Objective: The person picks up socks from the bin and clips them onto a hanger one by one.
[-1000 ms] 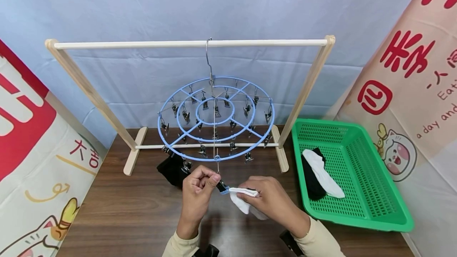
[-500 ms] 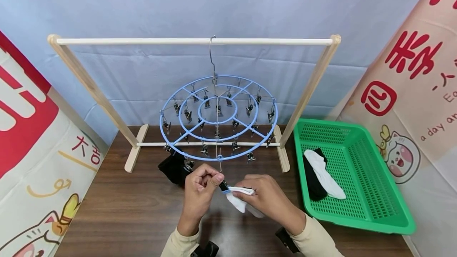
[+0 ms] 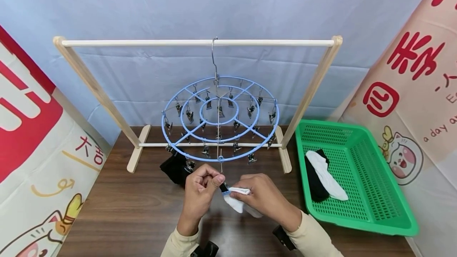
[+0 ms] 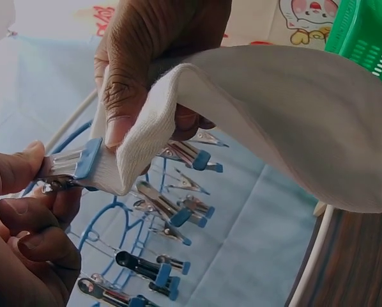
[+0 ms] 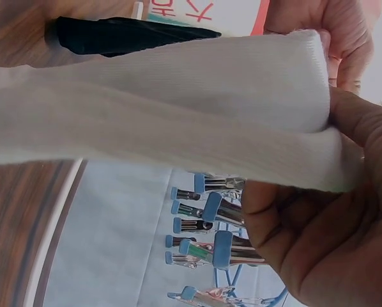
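My left hand [image 3: 198,199] pinches a metal clip [image 3: 224,188] that hangs from the front of the round blue hanger [image 3: 192,158]. Its blue-tipped mouth [image 4: 87,158] lies over the cuff edge of a white sock [image 4: 293,109] in the left wrist view. Thumb and fingers of my right hand [image 3: 267,196] pinch that cuff just right of the clip, and the rest of the sock droops below. A black sock [image 3: 175,168] hangs from the hanger's front left. Whether the clip is pressing on the cloth cannot be told.
A wooden rack with a white rail [image 3: 150,43] bears the hanger, which has several other metal clips. On the right stands a green basket [image 3: 357,130] with a white sock [image 3: 326,177] and a black sock [image 3: 315,183] inside. Printed cloths flank the table [image 3: 132,209].
My right hand has shifted slightly left, bringing the white sock's cuff up into the clip's mouth. The left hand keeps its pinch on the clip, and the head view has shifted a little.
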The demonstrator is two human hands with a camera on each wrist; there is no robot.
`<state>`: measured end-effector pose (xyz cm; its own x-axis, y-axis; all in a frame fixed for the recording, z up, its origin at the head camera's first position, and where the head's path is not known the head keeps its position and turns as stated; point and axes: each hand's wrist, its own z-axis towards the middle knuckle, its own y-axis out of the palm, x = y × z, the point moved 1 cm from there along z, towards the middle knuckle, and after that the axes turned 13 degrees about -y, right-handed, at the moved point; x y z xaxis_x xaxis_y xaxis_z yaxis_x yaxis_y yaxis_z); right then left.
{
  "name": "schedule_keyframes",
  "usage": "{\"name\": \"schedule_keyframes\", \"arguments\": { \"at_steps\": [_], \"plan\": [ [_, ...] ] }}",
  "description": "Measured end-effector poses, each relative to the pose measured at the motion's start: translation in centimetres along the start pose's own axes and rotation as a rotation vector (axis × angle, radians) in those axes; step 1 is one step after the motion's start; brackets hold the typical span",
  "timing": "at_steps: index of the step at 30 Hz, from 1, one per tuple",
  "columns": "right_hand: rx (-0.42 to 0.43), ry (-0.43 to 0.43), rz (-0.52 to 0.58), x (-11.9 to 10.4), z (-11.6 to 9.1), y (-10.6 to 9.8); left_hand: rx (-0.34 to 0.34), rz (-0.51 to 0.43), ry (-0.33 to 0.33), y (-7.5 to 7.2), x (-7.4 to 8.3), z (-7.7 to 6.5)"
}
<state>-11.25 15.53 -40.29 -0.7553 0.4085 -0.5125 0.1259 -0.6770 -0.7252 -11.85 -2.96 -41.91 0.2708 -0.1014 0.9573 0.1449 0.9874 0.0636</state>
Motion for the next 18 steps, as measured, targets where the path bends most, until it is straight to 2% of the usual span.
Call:
{"name": "schedule_keyframes", "arguments": {
  "at_steps": [11,18],
  "plan": [
    [-0.048,0.049,0.0,-0.23,0.45,0.03,-0.005,-0.001,-0.005,-0.11,-0.21,0.0],
    [-0.055,0.026,-0.028,-0.07,0.42,0.15,-0.009,-0.015,-0.064,-0.2,-0.24,-0.12]
  ]
}}
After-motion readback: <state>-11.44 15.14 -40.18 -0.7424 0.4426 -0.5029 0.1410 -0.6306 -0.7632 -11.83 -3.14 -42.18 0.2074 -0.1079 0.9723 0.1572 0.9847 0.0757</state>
